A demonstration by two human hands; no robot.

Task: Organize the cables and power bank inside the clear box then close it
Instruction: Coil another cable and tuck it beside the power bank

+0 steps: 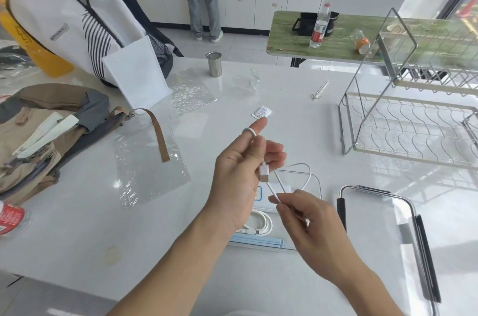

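Left hand [239, 173] pinches the white cable [305, 173] by its USB plug, loop around the index finger; right hand [307, 222] pinches the free end above the clear box [319, 187] on the tabletop [77, 238]. Wind tight, even loops before dropping in. Lid [382, 238] lies beside.

A glossy white table [297, 119] carries a wire dish rack [411, 119] at its right edge. Left of the rack lie a small sachet [261, 112], a steel cup [214, 64], clear plastic bags [148, 160] and two backpacks [44, 131]; just in front of it lies a clear lid [388, 240].
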